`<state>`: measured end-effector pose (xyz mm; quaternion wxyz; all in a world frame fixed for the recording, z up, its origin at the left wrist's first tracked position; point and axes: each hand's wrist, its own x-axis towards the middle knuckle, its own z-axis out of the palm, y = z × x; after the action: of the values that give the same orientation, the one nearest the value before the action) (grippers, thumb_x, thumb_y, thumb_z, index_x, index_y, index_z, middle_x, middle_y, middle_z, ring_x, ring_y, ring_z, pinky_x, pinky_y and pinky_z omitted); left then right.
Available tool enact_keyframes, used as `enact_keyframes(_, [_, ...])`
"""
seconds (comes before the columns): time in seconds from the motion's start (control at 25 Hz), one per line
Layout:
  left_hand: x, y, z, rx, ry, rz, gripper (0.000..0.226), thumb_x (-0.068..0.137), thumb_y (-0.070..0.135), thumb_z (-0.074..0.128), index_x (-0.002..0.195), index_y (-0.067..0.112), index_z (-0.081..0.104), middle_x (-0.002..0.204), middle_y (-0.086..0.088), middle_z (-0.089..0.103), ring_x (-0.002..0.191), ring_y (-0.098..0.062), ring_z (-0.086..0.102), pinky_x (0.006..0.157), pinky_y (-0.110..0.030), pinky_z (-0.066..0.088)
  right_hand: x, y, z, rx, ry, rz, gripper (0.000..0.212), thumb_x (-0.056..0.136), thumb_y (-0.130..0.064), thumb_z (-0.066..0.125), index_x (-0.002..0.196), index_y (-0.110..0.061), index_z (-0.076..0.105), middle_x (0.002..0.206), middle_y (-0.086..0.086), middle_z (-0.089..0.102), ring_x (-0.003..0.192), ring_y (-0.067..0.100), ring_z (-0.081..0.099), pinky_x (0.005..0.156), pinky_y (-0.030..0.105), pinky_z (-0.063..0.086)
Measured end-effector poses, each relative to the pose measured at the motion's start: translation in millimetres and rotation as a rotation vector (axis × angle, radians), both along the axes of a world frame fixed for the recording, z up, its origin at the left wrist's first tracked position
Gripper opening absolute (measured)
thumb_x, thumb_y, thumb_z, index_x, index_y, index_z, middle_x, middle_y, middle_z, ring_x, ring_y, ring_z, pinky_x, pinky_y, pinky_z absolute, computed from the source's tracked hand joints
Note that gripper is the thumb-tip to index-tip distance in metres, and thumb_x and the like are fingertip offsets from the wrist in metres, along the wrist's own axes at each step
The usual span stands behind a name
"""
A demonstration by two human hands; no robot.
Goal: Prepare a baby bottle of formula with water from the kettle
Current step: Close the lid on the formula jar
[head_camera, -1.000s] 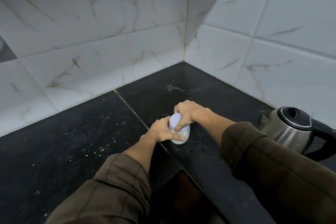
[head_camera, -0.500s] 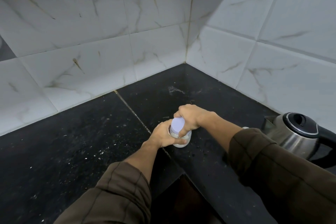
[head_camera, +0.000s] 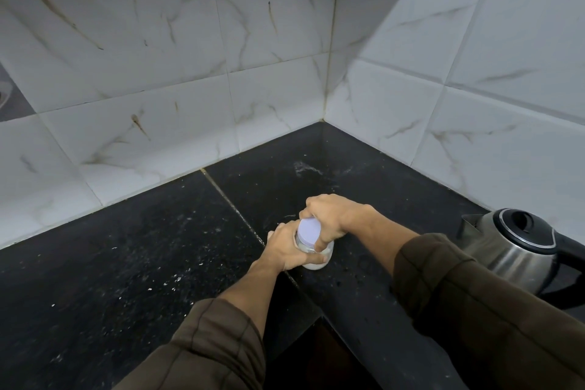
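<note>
Moved since earlier: hardly anything; both hands sit on the jar as they did 1 second back, and only the camera view drifts, sliding the kettle (head_camera: 519, 247) a little.
Left hand (head_camera: 286, 247): closed around the jar's (head_camera: 316, 258) clear body, steadying it.
Right hand (head_camera: 332, 218): clamped from above on the pale lid (head_camera: 309, 229), apparently twisting.
Jar place: upright on the black counter (head_camera: 142, 263), near its inner front corner.
Kettle place: right edge of the counter, lid shut.
Done: nothing visibly; no bottle in sight.
Left: open jar, scoop powder, pour water.
</note>
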<state>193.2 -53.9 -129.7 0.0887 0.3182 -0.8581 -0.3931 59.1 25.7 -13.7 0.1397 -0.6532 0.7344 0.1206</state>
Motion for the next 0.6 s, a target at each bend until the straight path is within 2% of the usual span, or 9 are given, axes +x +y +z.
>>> enact_keyframes(0.16, [1,0,7,-0.006,-0.021,-0.023,0.081,0.051,0.065,0.089,0.122,0.039,0.060,0.109,0.017,0.062,0.111,-0.011,0.050,0.100,-0.035,0.036,1,0,-2,0.013,-0.005,0.076,0.063,0.065,-0.025,0.088,0.123,-0.035,0.066,0.116,-0.006,0.058,0.104,0.022,0.060,0.084,0.044,0.057])
enact_keyframes(0.28, [1,0,10,-0.030,-0.040,-0.035,0.079,0.049,0.069,0.085,0.118,0.041,0.060,0.106,0.020,0.063,0.111,-0.011,0.048,0.099,-0.034,0.034,-4,5,-3,0.043,-0.037,0.100,0.075,0.072,-0.020,0.086,0.139,-0.035,0.056,0.129,-0.003,0.055,0.116,0.025,0.058,0.093,0.046,0.055])
enact_keyframes(0.32, [1,1,11,-0.041,-0.042,-0.038,0.079,0.048,0.071,0.083,0.117,0.041,0.061,0.105,0.020,0.064,0.111,-0.011,0.048,0.100,-0.034,0.034,-6,7,-5,0.050,-0.053,0.076,0.084,0.072,-0.024,0.087,0.146,-0.034,0.048,0.135,-0.003,0.051,0.122,0.025,0.055,0.098,0.046,0.053])
enact_keyframes(0.4, [0,1,13,-0.065,-0.056,-0.048,0.080,0.047,0.075,0.080,0.117,0.040,0.062,0.106,0.020,0.064,0.111,-0.012,0.048,0.102,-0.036,0.036,-10,12,-7,0.043,-0.082,-0.079,0.102,0.068,-0.050,0.087,0.154,-0.029,0.037,0.140,-0.002,0.048,0.125,0.024,0.052,0.102,0.045,0.051])
enact_keyframes(0.44, [0,1,13,-0.069,-0.063,-0.052,0.080,0.048,0.074,0.079,0.119,0.040,0.063,0.107,0.020,0.065,0.112,-0.013,0.048,0.103,-0.037,0.037,-11,14,-6,0.031,-0.076,-0.163,0.104,0.065,-0.066,0.083,0.150,-0.024,0.042,0.135,-0.001,0.052,0.120,0.024,0.055,0.099,0.044,0.053])
enact_keyframes(0.48, [1,1,13,-0.069,-0.065,-0.056,0.080,0.049,0.073,0.080,0.121,0.041,0.063,0.109,0.019,0.065,0.113,-0.014,0.048,0.103,-0.038,0.037,-10,15,-6,0.017,-0.065,-0.222,0.099,0.062,-0.077,0.078,0.139,-0.020,0.053,0.124,0.000,0.059,0.111,0.023,0.060,0.092,0.042,0.055])
enact_keyframes(0.52, [1,1,14,-0.064,-0.068,-0.056,0.080,0.049,0.071,0.080,0.121,0.041,0.063,0.109,0.019,0.065,0.113,-0.014,0.048,0.104,-0.038,0.038,-8,15,-5,0.004,-0.049,-0.252,0.089,0.061,-0.082,0.075,0.121,-0.018,0.062,0.110,0.000,0.065,0.099,0.022,0.064,0.082,0.039,0.057])
enact_keyframes(0.6, [2,1,16,-0.057,-0.078,-0.054,0.079,0.048,0.070,0.080,0.121,0.041,0.063,0.110,0.018,0.065,0.113,-0.014,0.048,0.104,-0.038,0.039,-4,12,-6,-0.029,-0.046,-0.258,0.073,0.062,-0.080,0.076,0.099,-0.017,0.067,0.090,-0.001,0.067,0.083,0.020,0.065,0.069,0.036,0.055])
